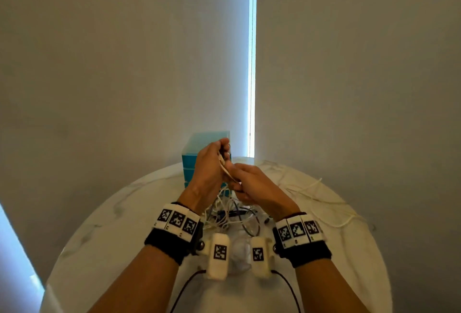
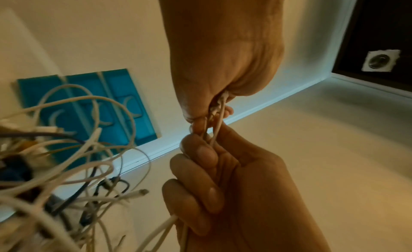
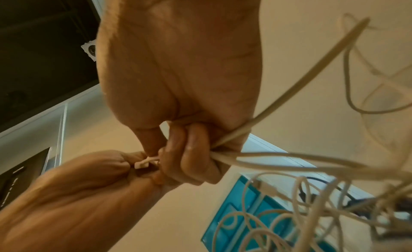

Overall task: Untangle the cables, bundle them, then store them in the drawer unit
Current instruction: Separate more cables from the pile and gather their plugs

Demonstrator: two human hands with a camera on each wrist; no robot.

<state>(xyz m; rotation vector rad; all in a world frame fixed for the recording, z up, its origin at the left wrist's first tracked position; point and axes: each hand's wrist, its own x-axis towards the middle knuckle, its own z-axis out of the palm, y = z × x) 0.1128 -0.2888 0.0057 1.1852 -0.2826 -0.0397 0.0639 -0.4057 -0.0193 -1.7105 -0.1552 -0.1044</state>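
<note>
1. The round marble-topped table [image 1: 104, 225] stands against the far wall.
2. The teal plastic drawer unit [image 1: 190, 160] sits at the table's far edge, centre.
3. The tangled heap of white and dark cables [image 1: 232, 218] lies just near of it.
4. A loose white cable [image 1: 314, 195] trails right.
5. Both hands meet above the heap: left hand [image 1: 208, 170], right hand [image 1: 257, 188].

The right hand [image 3: 178, 79] fills the upper middle, its fingers [image 3: 194, 150] curled round several white cables [image 3: 267, 156] that trail off to the right. Its thumb and forefinger pinch a white connector [image 3: 142, 163], met by the left hand [image 3: 93, 185] from lower left. Below hang loose loops before the teal drawer unit [image 3: 231, 225].
</note>
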